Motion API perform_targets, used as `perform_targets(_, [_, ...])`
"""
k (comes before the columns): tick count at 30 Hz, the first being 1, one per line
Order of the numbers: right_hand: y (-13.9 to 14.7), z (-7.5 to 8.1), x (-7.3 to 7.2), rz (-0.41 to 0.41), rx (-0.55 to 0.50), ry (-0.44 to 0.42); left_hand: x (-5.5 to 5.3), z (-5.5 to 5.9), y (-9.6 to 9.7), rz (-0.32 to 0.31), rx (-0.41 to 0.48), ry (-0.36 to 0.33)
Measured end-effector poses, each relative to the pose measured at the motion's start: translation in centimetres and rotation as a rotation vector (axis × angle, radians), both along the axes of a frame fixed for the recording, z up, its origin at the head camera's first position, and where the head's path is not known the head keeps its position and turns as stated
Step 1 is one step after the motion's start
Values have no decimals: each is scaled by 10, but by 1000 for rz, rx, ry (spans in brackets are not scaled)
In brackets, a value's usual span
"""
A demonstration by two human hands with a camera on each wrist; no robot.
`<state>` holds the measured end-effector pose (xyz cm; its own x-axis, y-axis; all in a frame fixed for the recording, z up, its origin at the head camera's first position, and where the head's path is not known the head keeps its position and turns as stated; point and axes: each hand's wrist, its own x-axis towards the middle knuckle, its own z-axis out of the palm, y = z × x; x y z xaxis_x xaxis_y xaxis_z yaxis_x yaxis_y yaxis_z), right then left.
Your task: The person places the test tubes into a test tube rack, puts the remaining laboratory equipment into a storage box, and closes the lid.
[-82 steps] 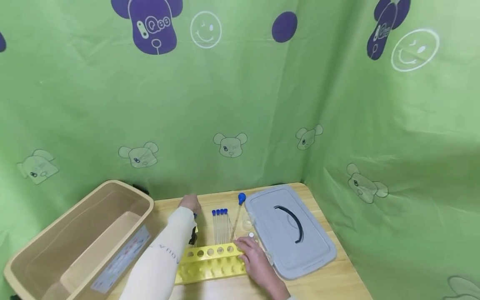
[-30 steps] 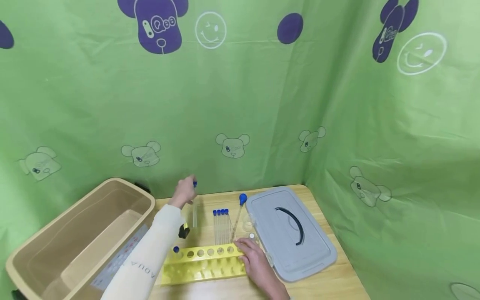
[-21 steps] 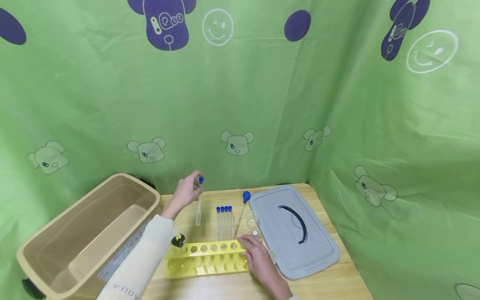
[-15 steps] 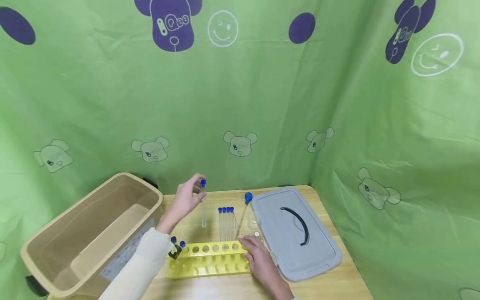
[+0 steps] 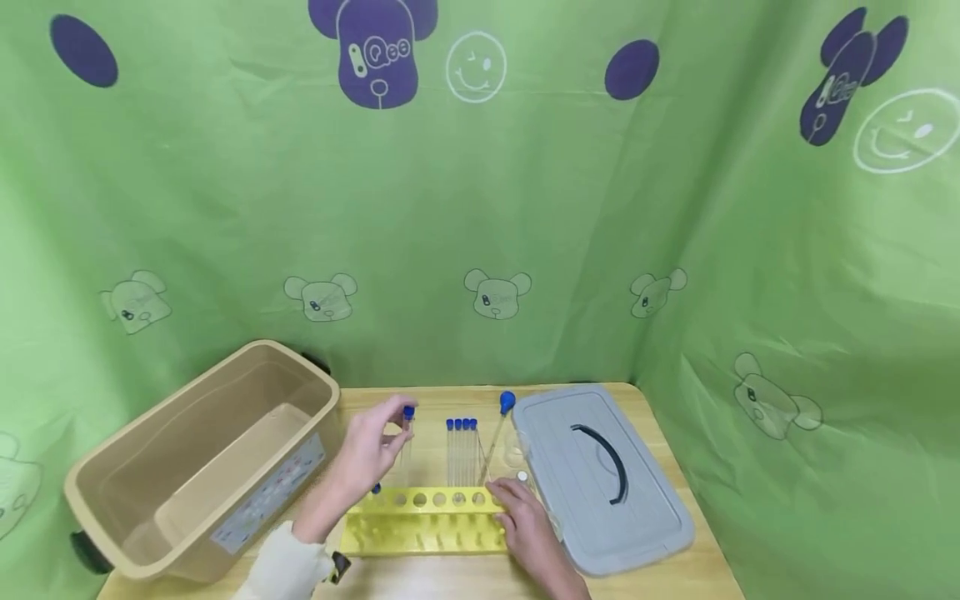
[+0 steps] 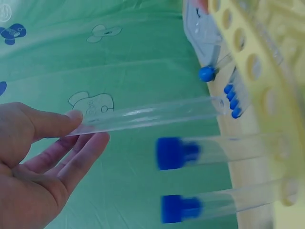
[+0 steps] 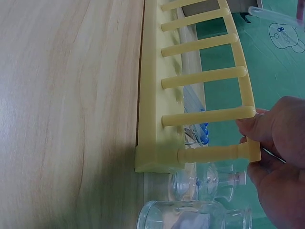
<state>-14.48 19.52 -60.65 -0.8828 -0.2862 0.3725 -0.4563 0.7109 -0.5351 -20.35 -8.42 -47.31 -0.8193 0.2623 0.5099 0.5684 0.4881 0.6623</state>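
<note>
My left hand [image 5: 366, 450] pinches a clear test tube [image 6: 157, 114] near its blue-stoppered top [image 5: 408, 412], between thumb and fingers. The tube hangs upright above the yellow test tube rack [image 5: 423, 533], its lower end close over the row of holes. Two stoppered test tubes stand in the rack's left end; their blue stoppers [image 6: 170, 153] show in the left wrist view. My right hand [image 5: 528, 529] grips the top bar at the rack's right end, thumb and fingers around the corner [image 7: 253, 150].
Several blue-stoppered tubes [image 5: 461, 454] lie behind the rack, beside a blue-bulbed dropper [image 5: 507, 402]. Glass bottles [image 7: 190, 214] stand by the rack's right end. A grey lid [image 5: 600, 475] lies at right, and a tan bin [image 5: 225, 450] stands at left.
My left hand has lifted a test tube from the table behind the rack, brought it upright and moved it toward me over the rack. The right hand has kept its grip on the rack.
</note>
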Motion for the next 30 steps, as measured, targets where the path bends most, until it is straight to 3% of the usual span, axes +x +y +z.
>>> perform_targets(5, [1,0,3,-8,-15,7,17,-9,0,7,-10,38])
perform_targets(11, [0,1,1,-8,-21,-24,27,-16,-3,40,-46,70])
perform_targets(17, [0,4,-2,-7,-23,-7,31,-25,-1,28,-103,66])
perform_targets(25, [-2,4,-3,-16,-22,-15,33,-27,0,15,-201,73])
perform_targets(30, [-3,2,-2,-18,-23,-44,35,-31,-1,-2,-262,41])
